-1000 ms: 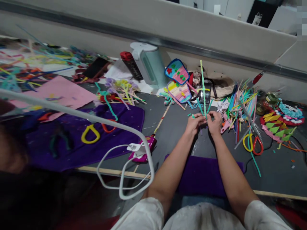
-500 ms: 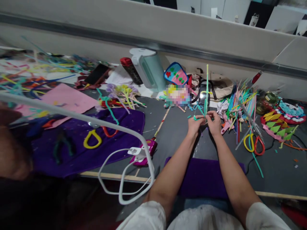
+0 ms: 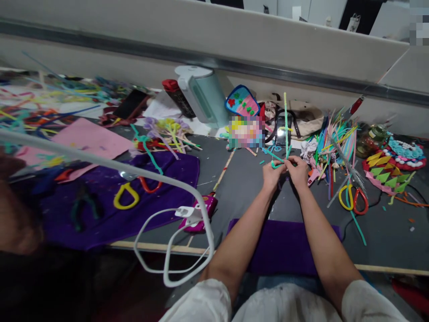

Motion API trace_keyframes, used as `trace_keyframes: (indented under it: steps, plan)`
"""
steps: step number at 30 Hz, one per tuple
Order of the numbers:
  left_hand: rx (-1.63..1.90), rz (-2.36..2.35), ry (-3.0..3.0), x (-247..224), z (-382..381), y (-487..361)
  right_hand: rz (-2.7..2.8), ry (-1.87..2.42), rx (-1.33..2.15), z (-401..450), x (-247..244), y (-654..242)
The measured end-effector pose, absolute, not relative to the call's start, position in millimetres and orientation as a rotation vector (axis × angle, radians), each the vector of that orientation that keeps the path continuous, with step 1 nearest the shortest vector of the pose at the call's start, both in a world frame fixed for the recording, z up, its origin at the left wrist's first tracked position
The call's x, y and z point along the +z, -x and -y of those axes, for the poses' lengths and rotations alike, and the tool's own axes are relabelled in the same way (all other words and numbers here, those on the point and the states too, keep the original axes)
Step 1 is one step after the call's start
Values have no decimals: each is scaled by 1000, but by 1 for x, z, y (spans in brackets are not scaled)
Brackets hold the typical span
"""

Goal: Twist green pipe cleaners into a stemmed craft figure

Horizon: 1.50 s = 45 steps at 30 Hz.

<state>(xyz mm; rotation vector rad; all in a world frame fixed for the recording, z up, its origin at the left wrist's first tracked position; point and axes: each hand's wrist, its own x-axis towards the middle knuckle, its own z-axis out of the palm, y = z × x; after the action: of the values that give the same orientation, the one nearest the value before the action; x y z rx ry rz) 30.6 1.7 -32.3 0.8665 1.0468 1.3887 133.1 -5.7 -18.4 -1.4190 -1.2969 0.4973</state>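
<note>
The green pipe-cleaner stem [image 3: 286, 118] is held upright over the grey table [image 3: 389, 237], beyond the folded purple cloth [image 3: 284, 246]. Its foot is pinched between the fingertips of the left hand [image 3: 271, 176] and of the right hand [image 3: 298, 172]. It is judged very light, fuzzy and unlikely to slip, but easily bent; it is best gripped low, where the strands meet. That join is covered by the fingers, so any twist cannot be made out. At the left edge, a co-worker's hand [image 3: 18, 219] is blurred and cut off.
</note>
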Motion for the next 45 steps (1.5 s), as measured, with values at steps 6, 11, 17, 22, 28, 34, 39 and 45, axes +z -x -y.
trace_keyframes:
  steps: [6, 11, 17, 22, 28, 34, 39, 45]
  plan:
    - [1447, -1022, -783, -29, 0, -32, 1227, 1414, 496, 5, -17, -130]
    - [1417, -992, -681, -27, -1, -32, 1270, 1408, 449, 8, -13, -130]
    - [1404, -942, -562, -26, -2, -31, 1262, 1489, 247, 7, -17, -131]
    - [1357, -890, -468, -25, -3, -27, 1195, 1476, 302, 1, -26, -133]
    - [1365, -863, -449, -25, -5, -26, 1058, 1413, 484, -5, -34, -132]
    - [1361, -906, -453, -25, -5, -27, 1062, 1487, 440, -7, -36, -131]
    - [1372, -874, -436, -22, -3, -28, 1067, 1509, 337, -4, -33, -134]
    - [1323, -890, -369, -20, -2, -27, 907, 1412, 555, -5, -33, -130]
